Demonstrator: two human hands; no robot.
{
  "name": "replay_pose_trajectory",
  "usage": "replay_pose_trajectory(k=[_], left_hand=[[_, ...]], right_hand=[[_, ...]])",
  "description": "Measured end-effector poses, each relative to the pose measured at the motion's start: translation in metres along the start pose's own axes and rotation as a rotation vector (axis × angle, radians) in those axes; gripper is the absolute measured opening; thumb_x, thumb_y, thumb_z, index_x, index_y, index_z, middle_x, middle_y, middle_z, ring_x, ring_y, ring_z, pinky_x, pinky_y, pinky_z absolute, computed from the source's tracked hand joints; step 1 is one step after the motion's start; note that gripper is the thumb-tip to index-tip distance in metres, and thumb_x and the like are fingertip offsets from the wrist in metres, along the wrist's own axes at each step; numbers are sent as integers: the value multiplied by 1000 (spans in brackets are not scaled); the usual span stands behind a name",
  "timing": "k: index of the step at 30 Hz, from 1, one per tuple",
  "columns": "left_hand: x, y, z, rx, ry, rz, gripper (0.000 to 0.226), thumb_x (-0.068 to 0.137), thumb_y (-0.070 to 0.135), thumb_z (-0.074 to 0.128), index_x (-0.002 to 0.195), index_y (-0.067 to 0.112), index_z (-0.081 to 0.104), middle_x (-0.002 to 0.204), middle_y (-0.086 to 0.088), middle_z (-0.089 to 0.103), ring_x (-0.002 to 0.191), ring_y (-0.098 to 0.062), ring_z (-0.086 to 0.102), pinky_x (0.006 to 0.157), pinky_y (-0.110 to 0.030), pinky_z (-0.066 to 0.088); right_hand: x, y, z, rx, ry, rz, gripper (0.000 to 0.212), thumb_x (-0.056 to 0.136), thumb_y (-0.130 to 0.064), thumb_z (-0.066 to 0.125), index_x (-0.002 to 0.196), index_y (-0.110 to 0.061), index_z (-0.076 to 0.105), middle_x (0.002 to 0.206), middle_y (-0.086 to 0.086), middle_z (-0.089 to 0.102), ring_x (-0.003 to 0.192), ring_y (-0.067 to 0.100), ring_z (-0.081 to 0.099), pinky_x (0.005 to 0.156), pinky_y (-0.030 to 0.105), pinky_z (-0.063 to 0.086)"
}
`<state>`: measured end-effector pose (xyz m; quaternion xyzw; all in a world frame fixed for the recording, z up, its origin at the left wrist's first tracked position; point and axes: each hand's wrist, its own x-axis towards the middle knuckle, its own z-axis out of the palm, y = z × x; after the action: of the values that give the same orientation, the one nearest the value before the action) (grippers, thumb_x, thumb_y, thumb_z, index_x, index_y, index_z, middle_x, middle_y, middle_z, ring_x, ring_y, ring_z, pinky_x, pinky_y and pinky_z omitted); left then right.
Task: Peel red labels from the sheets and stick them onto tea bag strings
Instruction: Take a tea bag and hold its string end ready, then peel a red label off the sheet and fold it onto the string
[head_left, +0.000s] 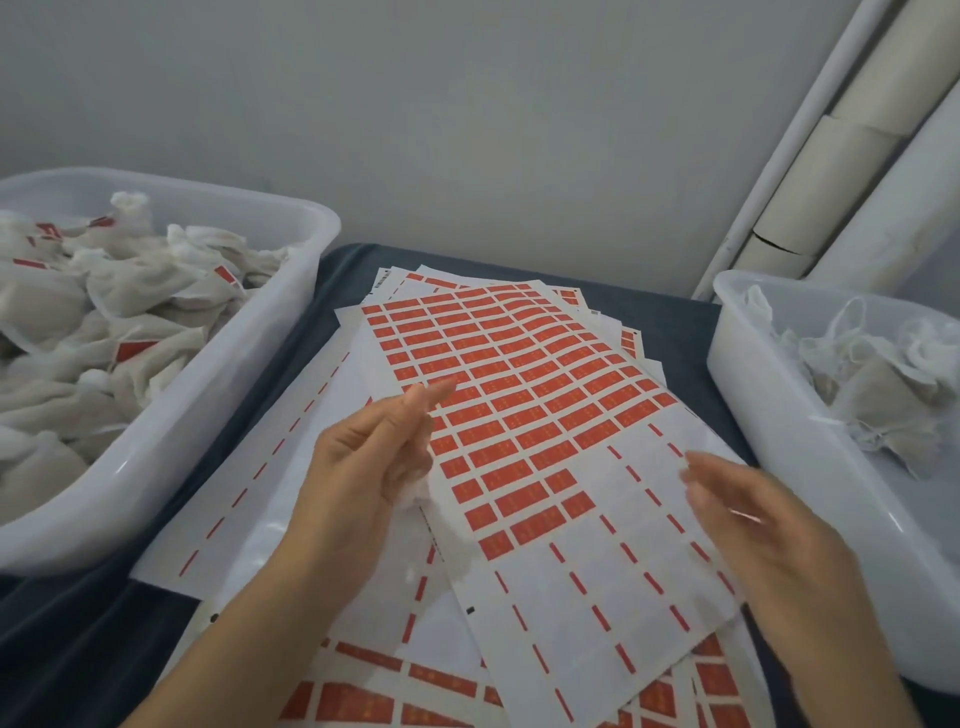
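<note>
**Half-peeled label sheet on top of the pile, both hands above it**

The top sheet (524, 447) lies slantwise on a loose pile of similar sheets (363, 691) in the middle of the dark blue tabletop (670, 317). Its far part is still covered with rows of small red labels (498, 374). The near right part is bare white backing with only thin red dashes left between the peeled columns. The edge of the remaining labels steps down unevenly toward the left.

To the left stands a white plastic bin (218, 395) heaped with tea bags (130, 291), several of them showing a red label. To the right, a second white bin (779, 415) holds a few tea bags (878, 384) with loose white strings and no red visible.

The left hand (374, 457) is raised over the left edge of the sheet, palm turned inward, its fingers (431, 395) curled together with the tips close to the thumb. A bit of white material shows below the palm; whether the hand grips it cannot be told. The right hand (763, 525) hovers over the bare right side of the sheet, blurred, fingers (711, 467) extended and slightly apart, holding nothing visible.
</note>
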<state>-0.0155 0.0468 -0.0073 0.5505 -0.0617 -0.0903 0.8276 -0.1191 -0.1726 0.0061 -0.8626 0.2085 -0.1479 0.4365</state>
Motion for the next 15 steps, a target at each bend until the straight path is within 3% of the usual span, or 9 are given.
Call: replay_pose_trajectory(k=[3, 7, 11, 15], left_hand=[[0, -9, 3, 384, -38, 138, 23, 61, 54, 58, 80, 46, 70, 86, 24, 69, 82, 4, 64, 60, -7, 48], [-1, -38, 9, 1060, -196, 237, 38, 73, 57, 48, 107, 48, 62, 80, 35, 50, 84, 9, 51, 64, -1, 35], [-3, -52, 11, 1209, -252, 216, 42, 79, 60, 50, 118, 47, 56, 85, 46, 27, 86, 27, 33, 60, 3, 22], [-2, -52, 8, 1223, -248, 247, 49, 76, 64, 47, 119, 44, 57, 90, 43, 28, 86, 21, 33, 72, -1, 25]], right_hand=[[1, 18, -23, -372, -23, 17, 44, 73, -49, 52, 115, -35, 52, 120, -4, 57, 96, 13, 50, 90, 39, 44], [41, 27, -22, -462, -147, 99, 66, 84, -44, 56, 142, -28, 29, 147, 0, 36, 131, 24, 39, 110, 48, 31], [78, 24, -7, -645, -294, 181, 95, 73, -67, 54, 147, -32, 7, 151, -5, 28, 134, 23, 37, 106, 46, 37], [78, 15, 2, -726, -193, 174, 121, 51, -79, 51, 146, -32, -6, 149, -4, 28, 131, 23, 40, 101, 45, 41]])
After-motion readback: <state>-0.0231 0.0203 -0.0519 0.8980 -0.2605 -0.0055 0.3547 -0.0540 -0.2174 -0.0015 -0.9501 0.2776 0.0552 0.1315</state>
